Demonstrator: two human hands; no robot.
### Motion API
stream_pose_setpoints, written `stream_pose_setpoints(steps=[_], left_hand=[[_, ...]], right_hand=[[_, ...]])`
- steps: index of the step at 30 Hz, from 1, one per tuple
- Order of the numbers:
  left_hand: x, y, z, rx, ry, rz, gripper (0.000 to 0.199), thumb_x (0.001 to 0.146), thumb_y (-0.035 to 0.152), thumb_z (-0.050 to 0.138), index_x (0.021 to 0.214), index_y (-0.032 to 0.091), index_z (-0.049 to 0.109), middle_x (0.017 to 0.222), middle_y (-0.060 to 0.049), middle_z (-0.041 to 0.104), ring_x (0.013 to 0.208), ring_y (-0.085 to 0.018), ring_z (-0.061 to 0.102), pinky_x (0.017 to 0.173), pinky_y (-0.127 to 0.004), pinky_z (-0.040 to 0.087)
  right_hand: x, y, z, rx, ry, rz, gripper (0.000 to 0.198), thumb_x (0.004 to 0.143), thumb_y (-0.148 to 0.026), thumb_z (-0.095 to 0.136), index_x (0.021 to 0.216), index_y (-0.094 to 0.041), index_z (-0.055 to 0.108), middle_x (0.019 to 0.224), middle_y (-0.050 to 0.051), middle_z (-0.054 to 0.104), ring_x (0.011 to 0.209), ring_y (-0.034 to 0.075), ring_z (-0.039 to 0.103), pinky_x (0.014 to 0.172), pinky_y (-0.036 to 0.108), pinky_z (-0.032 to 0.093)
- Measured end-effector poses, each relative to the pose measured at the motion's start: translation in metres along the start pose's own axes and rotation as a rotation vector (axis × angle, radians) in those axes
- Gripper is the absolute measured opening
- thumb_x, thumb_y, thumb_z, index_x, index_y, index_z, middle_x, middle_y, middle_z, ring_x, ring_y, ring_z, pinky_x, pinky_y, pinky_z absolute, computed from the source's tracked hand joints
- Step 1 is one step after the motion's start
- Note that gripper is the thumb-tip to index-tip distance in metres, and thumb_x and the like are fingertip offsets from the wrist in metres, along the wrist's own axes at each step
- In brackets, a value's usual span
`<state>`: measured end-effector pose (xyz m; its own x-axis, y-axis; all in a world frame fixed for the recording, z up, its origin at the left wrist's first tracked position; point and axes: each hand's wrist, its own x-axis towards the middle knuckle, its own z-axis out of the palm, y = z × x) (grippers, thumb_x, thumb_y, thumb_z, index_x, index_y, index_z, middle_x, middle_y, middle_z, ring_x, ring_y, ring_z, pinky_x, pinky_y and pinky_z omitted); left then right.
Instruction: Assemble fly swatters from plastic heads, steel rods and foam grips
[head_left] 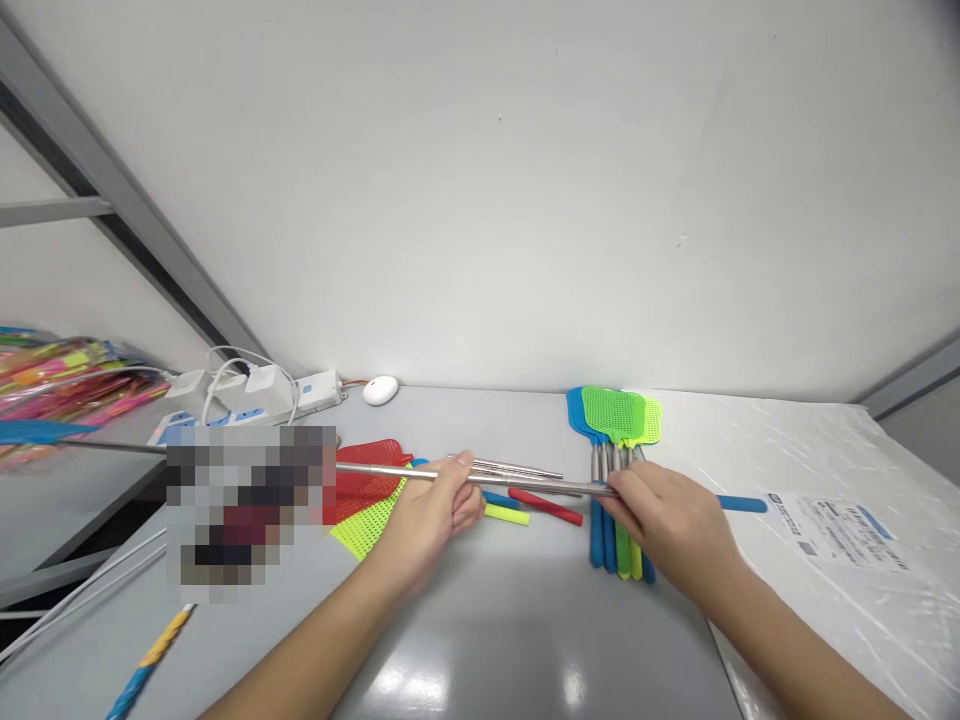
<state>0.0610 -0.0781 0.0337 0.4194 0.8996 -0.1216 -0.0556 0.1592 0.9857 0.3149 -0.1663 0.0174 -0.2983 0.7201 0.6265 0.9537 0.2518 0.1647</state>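
While apparently adjusting the telescoping length of a blue plastic fly swatter (525, 483), with left hand (442, 505) and right hand (666, 515) both clamped on its silver metal shaft (390, 471) above the glossy grey worktop (480, 620), keep the next slide straight and even.

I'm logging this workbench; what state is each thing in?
Blue telescopic fly swatter: extended, in both hands.
Left hand: closed on its shaft.
Right hand: closed on its shaft.
Fly swatter group: shafts retracted, side by side.
Red fly swatter: lying down, partly hidden.
White adapters: apparently plugged in.
White package: film-wrapped, labelled.
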Motion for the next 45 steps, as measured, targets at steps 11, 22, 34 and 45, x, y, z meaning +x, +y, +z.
stream_pose_setpoints(steps=[11,22,34,45], left_hand=[[0.006,0.001,0.000,-0.088,0.157,0.046,0.051,0.093,0.038,0.047,0.050,0.022,0.026,0.047,0.005,0.025,0.050,-0.012,0.031,0.058,-0.029,0.037],[0.016,0.007,-0.013,-0.363,0.321,0.056,0.050,0.090,0.045,0.052,0.052,0.020,0.031,0.046,0.007,0.026,0.043,-0.009,0.028,0.060,-0.026,0.045],[0.020,-0.002,-0.025,-0.336,0.325,0.301,0.045,0.095,0.043,0.040,0.058,0.019,0.036,0.052,0.005,0.034,0.046,-0.008,0.032,0.053,-0.023,0.035],[0.006,-0.015,-0.007,-0.177,0.120,0.156,0.048,0.095,0.050,0.040,0.059,0.019,0.043,0.047,0.005,0.033,0.047,-0.010,0.033,0.053,-0.025,0.036]], right_hand=[[-0.002,0.028,0.002,-0.210,0.071,-0.030,0.042,0.094,-0.033,0.054,0.056,-0.019,0.043,0.051,-0.004,0.042,0.050,0.011,0.033,0.052,0.027,0.021],[-0.008,0.049,0.004,-0.114,-0.060,0.116,0.033,0.094,-0.028,0.051,0.062,-0.019,0.049,0.055,-0.002,0.048,0.053,0.012,0.038,0.056,0.027,0.025],[-0.017,0.079,0.012,-0.069,-0.080,0.169,0.022,0.094,-0.029,0.048,0.077,-0.019,0.057,0.070,0.001,0.057,0.068,0.017,0.051,0.080,0.036,0.033],[-0.004,0.034,0.004,-0.067,-0.081,-0.015,0.032,0.097,-0.028,0.045,0.066,-0.020,0.049,0.060,-0.001,0.052,0.059,0.015,0.045,0.062,0.029,0.028]])
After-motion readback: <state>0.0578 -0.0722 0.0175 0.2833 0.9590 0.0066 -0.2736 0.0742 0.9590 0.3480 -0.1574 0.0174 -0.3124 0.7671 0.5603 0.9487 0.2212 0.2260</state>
